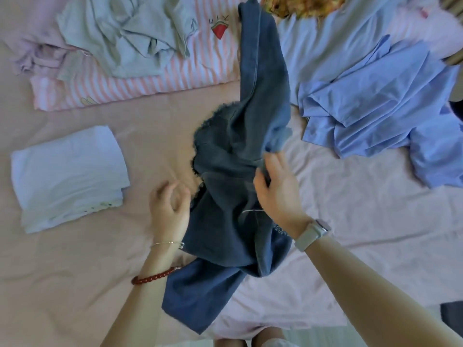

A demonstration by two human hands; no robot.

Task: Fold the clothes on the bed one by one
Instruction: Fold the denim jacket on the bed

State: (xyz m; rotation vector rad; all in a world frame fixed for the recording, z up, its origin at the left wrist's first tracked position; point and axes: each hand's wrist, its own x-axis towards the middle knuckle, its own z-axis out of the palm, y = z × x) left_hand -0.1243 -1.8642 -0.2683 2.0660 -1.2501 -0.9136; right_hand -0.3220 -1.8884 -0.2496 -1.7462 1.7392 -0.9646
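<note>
One dark blue garment [233, 196] pinched in the right hand [278, 191]; left hand [170, 209] loosely curled, empty.

pink bedsheet [75, 259], wrinkled, softly lit

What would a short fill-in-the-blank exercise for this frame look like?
1. The right hand grips the dark blue ____ lying crumpled mid-bed.
2. The folded white garment lies to the ____ of the left hand.
3. A watch is worn on the ____ wrist.
4. The grey garment lies on a pink-and-white ____ top.

Missing words: jeans; left; right; striped
</note>
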